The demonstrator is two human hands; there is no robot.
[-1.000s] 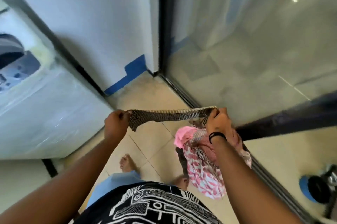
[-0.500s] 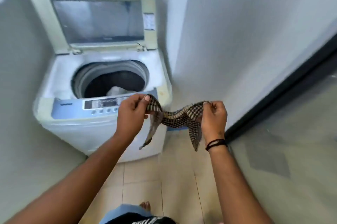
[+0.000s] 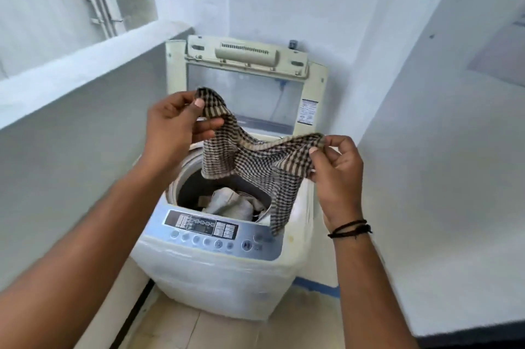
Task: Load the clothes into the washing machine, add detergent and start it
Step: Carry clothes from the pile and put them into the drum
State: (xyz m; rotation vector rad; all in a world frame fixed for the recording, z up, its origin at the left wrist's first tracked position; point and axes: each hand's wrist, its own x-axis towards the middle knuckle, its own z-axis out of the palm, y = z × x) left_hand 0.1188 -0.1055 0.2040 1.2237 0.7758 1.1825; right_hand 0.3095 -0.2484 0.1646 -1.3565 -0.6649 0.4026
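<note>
Hanging between both hands above the open drum, the checked cloth is a small brown-and-cream piece with a pale striped edge; one end droops down over the drum's right rim toward the control panel. Its folds hide part of the drum opening, and what kind of garment it is cannot be made out. The left hand pinches the cloth's upper corner between thumb and fingers, while the right hand pinches the other end, its fingers curled on the fabric; a dark band circles that wrist. Both forearms are cut off by the bottom edge.

Half a second ago the cloth was held in front of the machine's panel — now it sits higher and further in, directly over the drum, and the view has closed in on the machine. A second ago the machine was only at the left edge and a pink patterned garment was in view; that garment is no longer seen.

Inside the washing machine lies pale laundry, partly hidden by the rim. The lid stands upright against the wall — its label is too small to read, as are the panel's markings.
</note>
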